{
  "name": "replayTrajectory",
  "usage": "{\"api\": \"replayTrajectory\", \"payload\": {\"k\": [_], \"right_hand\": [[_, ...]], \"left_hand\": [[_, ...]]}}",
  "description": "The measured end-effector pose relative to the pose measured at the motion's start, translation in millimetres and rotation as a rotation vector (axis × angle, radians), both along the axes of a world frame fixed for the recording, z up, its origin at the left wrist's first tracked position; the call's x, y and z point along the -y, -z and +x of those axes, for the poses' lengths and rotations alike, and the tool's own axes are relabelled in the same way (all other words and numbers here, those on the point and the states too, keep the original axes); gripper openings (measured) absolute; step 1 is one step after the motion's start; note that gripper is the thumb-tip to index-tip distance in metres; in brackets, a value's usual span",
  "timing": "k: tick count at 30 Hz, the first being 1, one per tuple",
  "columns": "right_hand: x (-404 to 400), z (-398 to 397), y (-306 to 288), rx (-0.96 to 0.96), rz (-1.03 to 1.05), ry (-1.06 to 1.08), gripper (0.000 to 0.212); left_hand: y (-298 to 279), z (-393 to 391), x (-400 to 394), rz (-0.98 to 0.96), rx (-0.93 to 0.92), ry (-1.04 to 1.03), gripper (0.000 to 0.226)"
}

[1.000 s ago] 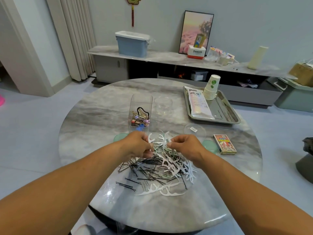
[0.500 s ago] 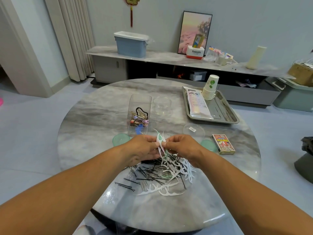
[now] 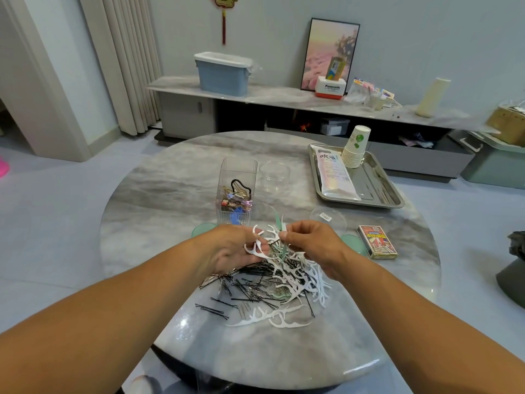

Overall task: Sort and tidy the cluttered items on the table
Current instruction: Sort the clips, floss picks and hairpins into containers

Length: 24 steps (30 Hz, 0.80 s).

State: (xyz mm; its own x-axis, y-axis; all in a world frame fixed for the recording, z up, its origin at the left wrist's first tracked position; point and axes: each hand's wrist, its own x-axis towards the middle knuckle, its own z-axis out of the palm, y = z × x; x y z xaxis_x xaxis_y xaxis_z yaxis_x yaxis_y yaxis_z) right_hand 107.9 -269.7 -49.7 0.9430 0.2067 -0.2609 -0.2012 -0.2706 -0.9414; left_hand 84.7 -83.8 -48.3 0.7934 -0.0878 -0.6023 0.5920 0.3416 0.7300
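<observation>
Head view: hands [image 3: 235, 248] pinch forked white plastic picks [image 3: 260, 245].

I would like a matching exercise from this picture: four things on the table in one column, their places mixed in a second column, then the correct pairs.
1. paper cups
2. card box
3. hair clips
4. floss picks

a. in the clear box
b. in the hands
c. on the metal tray
d. on the table, right of the pile

Pairs: 1-c, 2-d, 3-a, 4-b

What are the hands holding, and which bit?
The left hand holds several white floss picks by their handles, heads poking out. The right hand pinches a pale green floss pick near its lower end.
</observation>
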Motion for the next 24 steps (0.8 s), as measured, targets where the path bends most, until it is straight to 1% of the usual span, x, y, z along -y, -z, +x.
{"api": "replayTrajectory", "payload": {"k": [3, 4, 6, 8, 10, 12, 14, 17, 20, 22, 24], "right_hand": [[2, 4, 3, 0.126, -0.017, -0.008, 0.009], [2, 5, 4, 0.176, -0.062, -0.018, 0.009], [2, 6, 6, 0.302, -0.203, -0.057, 0.008], [2, 4, 8, 0.494, -0.376, -0.122, 0.008], [2, 3, 9, 0.732, -0.518, -0.209, 0.011], [1, 3, 13, 0.955, -0.572, -0.290, 0.014], [0, 2, 14, 1.096, -0.580, -0.326, 0.014], [-2, 0, 9, 1.194, -0.529, -0.352, 0.013], [-4, -2, 7, 1.186, -0.469, -0.381, 0.021], [-7, -4, 6, 1.132, -0.411, -0.400, 0.036], [-11, -6, 4, 1.072, -0.362, -0.419, 0.057]], "left_hand": [[-6, 1, -4, -0.073, -0.052, 0.000, 0.024], [-7, 2, -6, -0.086, -0.064, 0.010, 0.033], [-5, 4, -9, -0.107, -0.075, 0.035, 0.058], [-4, 4, -9, -0.119, -0.080, 0.064, 0.076], [-4, 3, -9, -0.129, -0.088, 0.098, 0.082], [-4, 2, -9, -0.146, -0.099, 0.127, 0.085], [-5, 1, -8, -0.159, -0.106, 0.143, 0.088], [-6, 0, -7, -0.184, -0.108, 0.157, 0.093], [-9, -1, -7, -0.228, -0.101, 0.181, 0.096], [-13, -3, -6, -0.273, -0.090, 0.183, 0.095], [-15, -4, -5, -0.298, -0.073, 0.179, 0.094]]}}
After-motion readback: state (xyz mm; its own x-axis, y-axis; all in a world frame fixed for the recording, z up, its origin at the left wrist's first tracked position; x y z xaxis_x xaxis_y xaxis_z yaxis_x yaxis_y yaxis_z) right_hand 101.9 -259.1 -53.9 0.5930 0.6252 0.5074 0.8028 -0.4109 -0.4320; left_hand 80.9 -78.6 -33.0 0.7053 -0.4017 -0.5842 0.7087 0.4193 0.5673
